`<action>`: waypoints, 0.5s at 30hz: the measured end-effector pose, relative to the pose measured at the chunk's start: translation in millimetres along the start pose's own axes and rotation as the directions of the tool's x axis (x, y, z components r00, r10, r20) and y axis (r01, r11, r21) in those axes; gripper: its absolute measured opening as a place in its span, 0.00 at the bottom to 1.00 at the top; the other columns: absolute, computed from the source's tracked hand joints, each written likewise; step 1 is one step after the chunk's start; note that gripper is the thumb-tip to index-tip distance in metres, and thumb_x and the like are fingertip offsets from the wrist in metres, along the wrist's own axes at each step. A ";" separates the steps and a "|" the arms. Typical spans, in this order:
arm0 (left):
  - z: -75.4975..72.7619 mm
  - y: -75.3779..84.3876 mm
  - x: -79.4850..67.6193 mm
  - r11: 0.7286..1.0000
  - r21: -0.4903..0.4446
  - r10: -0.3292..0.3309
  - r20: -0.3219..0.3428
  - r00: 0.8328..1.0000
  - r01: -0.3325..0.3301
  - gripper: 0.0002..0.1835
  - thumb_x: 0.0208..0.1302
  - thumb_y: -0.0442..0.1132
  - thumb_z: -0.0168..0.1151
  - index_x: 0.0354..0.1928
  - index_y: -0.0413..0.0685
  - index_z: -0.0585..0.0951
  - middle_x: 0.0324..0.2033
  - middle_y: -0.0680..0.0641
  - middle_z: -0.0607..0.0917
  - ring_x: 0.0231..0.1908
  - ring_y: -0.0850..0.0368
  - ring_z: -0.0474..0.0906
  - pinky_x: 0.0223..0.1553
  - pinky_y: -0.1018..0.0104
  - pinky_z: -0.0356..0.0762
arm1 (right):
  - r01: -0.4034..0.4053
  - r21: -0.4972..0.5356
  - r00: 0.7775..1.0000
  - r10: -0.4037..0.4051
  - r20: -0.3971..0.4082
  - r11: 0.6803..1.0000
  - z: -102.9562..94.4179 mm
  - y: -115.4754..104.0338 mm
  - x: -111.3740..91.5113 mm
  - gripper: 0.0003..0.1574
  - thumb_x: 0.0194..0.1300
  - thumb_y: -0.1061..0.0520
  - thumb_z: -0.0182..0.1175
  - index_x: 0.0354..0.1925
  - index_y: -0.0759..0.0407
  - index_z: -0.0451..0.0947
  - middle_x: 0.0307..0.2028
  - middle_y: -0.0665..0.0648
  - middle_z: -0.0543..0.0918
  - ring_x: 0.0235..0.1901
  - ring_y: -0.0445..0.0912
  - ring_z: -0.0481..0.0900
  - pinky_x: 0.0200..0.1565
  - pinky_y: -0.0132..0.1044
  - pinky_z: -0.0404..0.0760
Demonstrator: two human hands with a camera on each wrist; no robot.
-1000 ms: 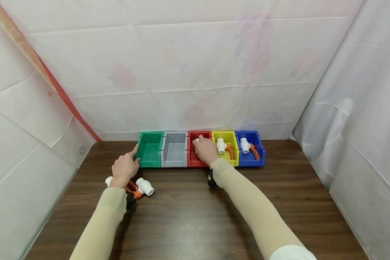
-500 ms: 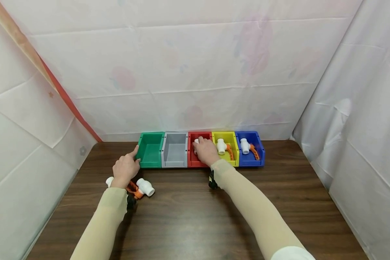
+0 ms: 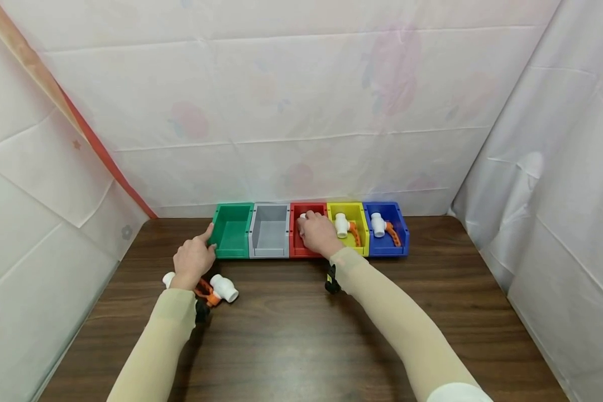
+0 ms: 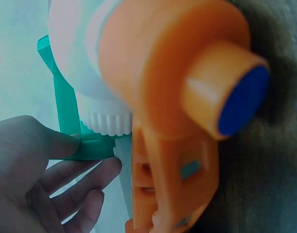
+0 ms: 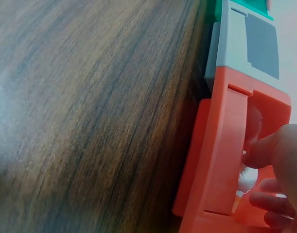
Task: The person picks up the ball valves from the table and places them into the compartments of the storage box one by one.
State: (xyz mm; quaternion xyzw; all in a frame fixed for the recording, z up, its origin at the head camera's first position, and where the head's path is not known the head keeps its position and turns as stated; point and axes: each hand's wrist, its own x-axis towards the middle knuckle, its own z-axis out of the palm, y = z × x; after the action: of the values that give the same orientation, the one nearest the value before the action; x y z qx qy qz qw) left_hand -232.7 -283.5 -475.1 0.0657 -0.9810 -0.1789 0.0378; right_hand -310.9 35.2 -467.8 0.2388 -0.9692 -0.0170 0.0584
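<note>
My left hand (image 3: 193, 261) rests at the left side of the green bin (image 3: 233, 254), with its index finger stretched along the wall and its thumb near the front corner. Under that wrist lie white ball valves with orange handles; one valve (image 3: 224, 288) shows clearly, and another white end (image 3: 168, 279) is partly covered. My right hand (image 3: 319, 234) reaches into the red bin (image 3: 297, 248). Its thumb and fingers grip a white ball valve (image 5: 247, 178), mostly hidden by the hand.
Between the green and red bins stands a grey bin (image 3: 269, 252). A ball valve (image 3: 341, 225) lies in the yellow bin (image 3: 364, 212), and another valve (image 3: 378, 225) in the blue bin (image 3: 406, 237). Behind the row, a white cloth (image 3: 261, 111) hangs at the table's (image 3: 291, 335) back edge.
The right wrist and forearm have shifted slightly to the right, while the fingers stay in the red bin. The left hand has kept its place by the green bin.
</note>
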 end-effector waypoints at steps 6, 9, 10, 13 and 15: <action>0.3 -0.2 0.2 1.000 0.005 -0.005 0.002 1.000 0.005 0.34 0.67 0.45 0.53 0.72 0.68 0.53 0.17 0.42 0.72 0.13 0.47 0.65 0.12 0.57 0.61 | -0.004 0.095 0.998 0.010 -0.059 0.995 -9.8 1.8 -8.9 0.18 0.65 0.50 0.55 0.52 0.50 0.78 0.47 0.55 0.76 0.42 0.50 0.74 0.48 0.44 0.74; -1.1 0.2 -0.4 1.000 0.002 -0.005 0.004 1.000 0.005 0.34 0.67 0.45 0.53 0.72 0.67 0.53 0.17 0.42 0.72 0.13 0.46 0.65 0.12 0.57 0.61 | -0.022 0.137 0.997 0.032 -0.068 0.990 -11.9 3.2 -13.1 0.22 0.62 0.49 0.57 0.55 0.50 0.76 0.50 0.55 0.75 0.45 0.49 0.73 0.51 0.43 0.73; -1.5 0.6 -0.6 1.000 0.001 -0.004 0.004 1.000 0.004 0.34 0.67 0.45 0.53 0.72 0.67 0.53 0.17 0.42 0.72 0.13 0.46 0.65 0.12 0.57 0.61 | -0.030 0.154 0.997 0.041 -0.069 0.988 -12.4 3.6 -14.3 0.23 0.62 0.49 0.58 0.56 0.50 0.76 0.50 0.55 0.75 0.46 0.49 0.73 0.51 0.43 0.72; -1.9 1.3 -1.0 1.000 -0.002 -0.003 0.004 1.000 0.003 0.33 0.68 0.44 0.53 0.72 0.66 0.53 0.17 0.41 0.72 0.13 0.46 0.65 0.12 0.57 0.61 | -0.044 0.182 0.995 0.059 -0.079 0.982 -13.1 4.2 -17.9 0.25 0.62 0.48 0.58 0.57 0.49 0.75 0.52 0.53 0.74 0.48 0.48 0.73 0.53 0.42 0.72; -1.7 1.5 -1.0 1.000 -0.001 -0.006 0.005 1.000 0.006 0.33 0.68 0.44 0.53 0.72 0.66 0.53 0.17 0.41 0.72 0.13 0.46 0.65 0.12 0.57 0.61 | -0.048 0.206 0.993 0.069 -0.097 0.977 -13.8 4.1 -20.5 0.24 0.62 0.47 0.58 0.57 0.48 0.75 0.52 0.53 0.74 0.48 0.48 0.73 0.52 0.42 0.72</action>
State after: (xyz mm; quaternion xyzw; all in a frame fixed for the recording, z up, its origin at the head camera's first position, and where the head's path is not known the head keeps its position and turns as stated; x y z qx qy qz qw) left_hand -231.8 -282.5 -473.1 0.0681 -0.9808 -0.1796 0.0347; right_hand -293.1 48.3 -456.1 0.2155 -0.9681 0.0960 0.0842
